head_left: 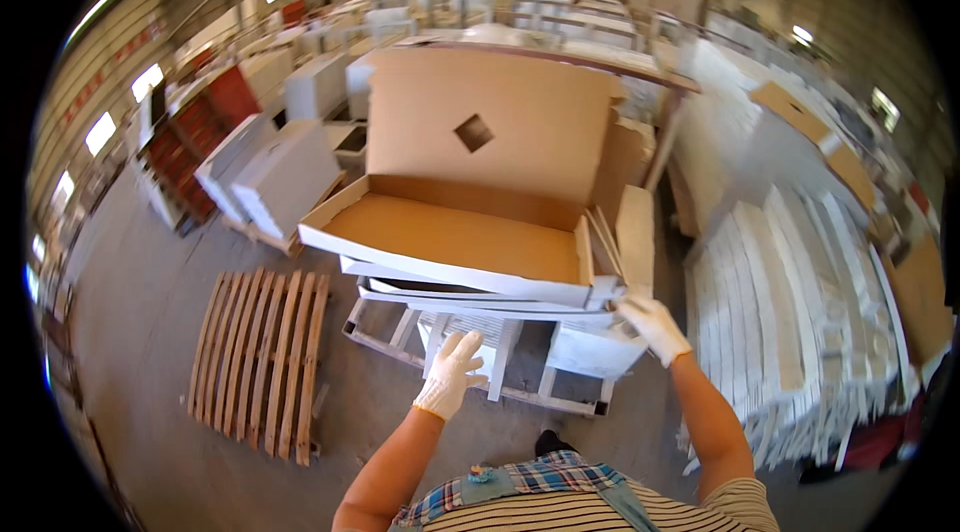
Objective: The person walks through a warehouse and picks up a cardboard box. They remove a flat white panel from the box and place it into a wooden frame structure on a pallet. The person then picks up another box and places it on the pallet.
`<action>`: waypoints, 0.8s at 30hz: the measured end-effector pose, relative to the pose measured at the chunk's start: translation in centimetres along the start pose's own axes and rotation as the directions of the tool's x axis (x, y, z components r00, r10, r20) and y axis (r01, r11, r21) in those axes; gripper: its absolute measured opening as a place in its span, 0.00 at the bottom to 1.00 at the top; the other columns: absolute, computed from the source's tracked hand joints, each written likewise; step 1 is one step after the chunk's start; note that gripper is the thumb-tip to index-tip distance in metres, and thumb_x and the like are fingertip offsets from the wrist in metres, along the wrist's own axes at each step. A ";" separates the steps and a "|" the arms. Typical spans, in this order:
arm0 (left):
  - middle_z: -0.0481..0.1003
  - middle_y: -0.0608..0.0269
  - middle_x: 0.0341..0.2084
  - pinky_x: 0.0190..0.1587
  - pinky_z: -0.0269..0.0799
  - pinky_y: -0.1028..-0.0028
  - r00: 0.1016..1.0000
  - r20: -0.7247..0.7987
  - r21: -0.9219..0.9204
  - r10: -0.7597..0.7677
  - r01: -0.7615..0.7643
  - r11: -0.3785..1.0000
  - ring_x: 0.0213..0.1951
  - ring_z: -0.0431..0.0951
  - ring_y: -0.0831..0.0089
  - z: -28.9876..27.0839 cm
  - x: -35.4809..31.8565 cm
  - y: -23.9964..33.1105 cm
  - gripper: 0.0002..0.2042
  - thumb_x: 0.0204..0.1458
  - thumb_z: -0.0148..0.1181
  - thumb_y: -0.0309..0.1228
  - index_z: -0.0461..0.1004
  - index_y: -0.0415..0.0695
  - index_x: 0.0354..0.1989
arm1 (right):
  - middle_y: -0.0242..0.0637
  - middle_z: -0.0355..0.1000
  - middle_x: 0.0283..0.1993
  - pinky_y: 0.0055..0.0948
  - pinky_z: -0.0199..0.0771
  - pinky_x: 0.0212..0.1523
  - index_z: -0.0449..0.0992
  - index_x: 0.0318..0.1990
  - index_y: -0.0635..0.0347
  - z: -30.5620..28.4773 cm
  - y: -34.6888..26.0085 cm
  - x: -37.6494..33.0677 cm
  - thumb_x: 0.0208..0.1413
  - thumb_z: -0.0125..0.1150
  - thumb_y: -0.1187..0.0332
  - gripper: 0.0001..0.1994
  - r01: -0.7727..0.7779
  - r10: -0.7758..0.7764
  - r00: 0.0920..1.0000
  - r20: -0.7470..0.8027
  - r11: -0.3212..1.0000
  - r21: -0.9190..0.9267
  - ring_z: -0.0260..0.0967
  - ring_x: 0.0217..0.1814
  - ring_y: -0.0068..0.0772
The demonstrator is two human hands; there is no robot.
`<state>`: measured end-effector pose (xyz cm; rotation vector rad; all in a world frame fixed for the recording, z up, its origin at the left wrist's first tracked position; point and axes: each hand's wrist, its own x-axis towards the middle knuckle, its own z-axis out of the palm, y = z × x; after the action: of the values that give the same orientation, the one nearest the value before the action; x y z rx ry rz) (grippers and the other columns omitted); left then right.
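A large cardboard box [460, 232], brown inside and white outside, stands in front of me with its tall lid [540, 112] raised at the back; the lid has a diamond-shaped hole. It rests on more flattened white cardboard [480, 304], stacked slightly askew. My right hand [652, 327], in a white knit glove, has its fingers closed at the right front corner of the cardboard, partly hidden there. My left hand [452, 367], gloved too, is raised in front of the stack with fingers apart and nothing in it.
A metal frame [560, 400] with white blocks supports the stack. To the left lies a slatted wooden pallet [258, 362]; white panels [285, 177] stand behind it. Many long white strips [790, 312] are piled at the right. Rows of stacked goods fill the hall beyond.
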<state>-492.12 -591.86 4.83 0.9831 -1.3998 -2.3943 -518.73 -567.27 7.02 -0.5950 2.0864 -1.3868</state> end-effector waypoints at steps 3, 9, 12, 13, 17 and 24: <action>0.54 0.43 0.65 0.55 0.68 0.48 0.997 -0.069 -0.034 -0.026 0.024 0.999 0.64 0.58 0.37 1.7 3.5 1.1 0.39 0.56 0.59 0.51 0.52 0.39 0.68 | 0.31 0.77 0.37 0.21 0.70 0.39 0.78 0.48 0.61 -3.8 -1.8 7.3 0.58 0.57 0.64 0.15 0.117 -0.126 0.987 -0.102 0.989 -0.090 0.70 0.36 0.19; 0.49 0.42 0.68 0.57 0.63 0.40 0.952 -0.301 -0.142 -0.055 0.013 0.990 0.67 0.49 0.32 6.8 8.3 4.6 0.41 0.55 0.59 0.53 0.49 0.41 0.69 | 0.50 0.66 0.64 0.34 0.64 0.63 0.64 0.64 0.66 -13.7 -0.2 26.9 0.56 0.63 0.63 0.30 0.263 -0.334 0.929 -0.157 0.898 -0.352 0.65 0.65 0.43; 0.53 0.42 0.66 0.57 0.62 0.38 0.898 -0.439 -0.161 -0.043 -0.032 0.986 0.64 0.56 0.37 7.9 9.5 5.2 0.43 0.52 0.60 0.56 0.50 0.40 0.67 | 0.53 0.64 0.63 0.41 0.62 0.64 0.63 0.63 0.64 -14.8 -3.1 32.8 0.49 0.68 0.61 0.34 0.326 -0.556 0.815 -0.161 0.671 -0.666 0.62 0.65 0.54; 0.55 0.45 0.65 0.56 0.62 0.38 0.881 -0.469 -0.185 -0.064 -0.027 0.982 0.63 0.58 0.38 7.8 10.2 4.9 0.41 0.52 0.60 0.55 0.51 0.43 0.66 | 0.51 0.65 0.63 0.41 0.63 0.63 0.63 0.63 0.63 -15.0 -4.0 34.3 0.47 0.69 0.59 0.36 0.264 -0.605 0.779 -0.165 0.555 -0.789 0.61 0.65 0.53; 0.63 0.56 0.58 0.52 0.64 0.43 0.869 -0.487 -0.270 -0.084 -0.058 0.961 0.57 0.67 0.50 9.0 13.0 4.4 0.32 0.53 0.60 0.52 0.58 0.49 0.61 | 0.46 0.64 0.63 0.43 0.63 0.62 0.63 0.62 0.60 -18.4 -4.8 42.1 0.39 0.73 0.54 0.41 0.080 -0.630 0.756 -0.176 0.356 -0.931 0.58 0.65 0.51; 0.68 0.58 0.54 0.46 0.74 0.56 0.872 -0.489 -0.330 -0.011 -0.173 0.928 0.52 0.72 0.59 10.3 15.2 4.2 0.29 0.54 0.58 0.39 0.56 0.51 0.64 | 0.46 0.64 0.65 0.42 0.62 0.62 0.64 0.65 0.55 -21.8 -6.1 47.9 0.36 0.71 0.50 0.44 0.201 -0.385 0.922 0.037 0.395 -0.897 0.57 0.67 0.49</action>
<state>-510.79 -594.09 5.02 1.2664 -0.7652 -2.0338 -568.53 -585.02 9.58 -1.3623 2.9114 -0.3001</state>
